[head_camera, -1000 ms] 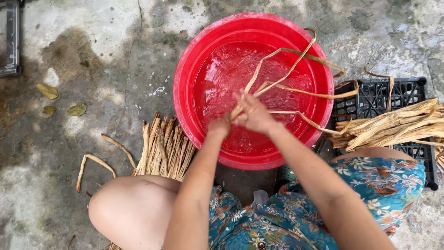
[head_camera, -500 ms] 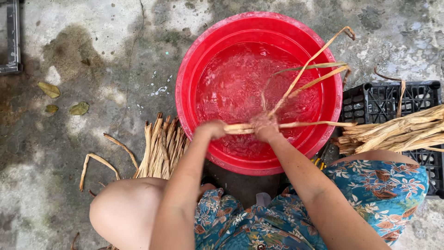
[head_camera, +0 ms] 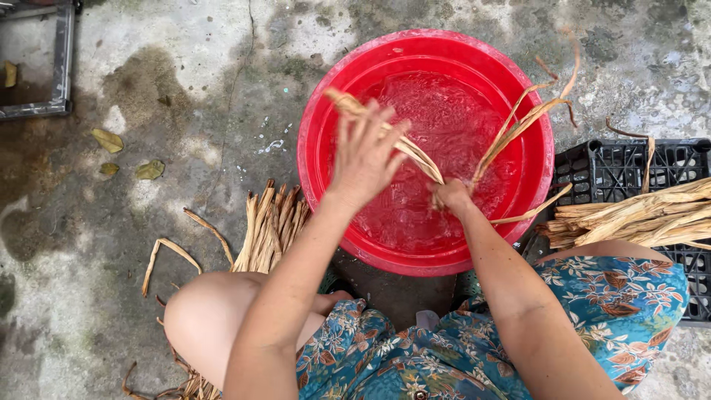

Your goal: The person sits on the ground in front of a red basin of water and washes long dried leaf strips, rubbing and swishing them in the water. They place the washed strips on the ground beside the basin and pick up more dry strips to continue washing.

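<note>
Two bare hands work over a red plastic basin [head_camera: 426, 55] of water that stands on a wet concrete floor [head_camera: 185, 96], seen from the head camera looking straight down. The left hand [head_camera: 364, 159] is raised above the basin's left half, fingers spread loosely, with one end of a bundle of pale dried leaf strips [head_camera: 415, 152] running under its fingers. The right hand [head_camera: 450, 196] is lower, near the middle of the basin, closed tight around the same strips where they bend; from it the loose ends fan up and to the right, over the basin's far rim.

On the floor just left of the basin, beside the person's bare knee [head_camera: 204, 318], lies a heap of more dried strips [head_camera: 266, 230]. To the right, a black plastic crate [head_camera: 615, 167] sits close against the basin, with another bundle of dried strips [head_camera: 644, 218] laid across it. A blue flowered garment [head_camera: 607, 304] covers the right leg. A few fallen leaves [head_camera: 111, 141] lie on the floor well to the left, below a metal frame [head_camera: 63, 59] in the upper left corner.
</note>
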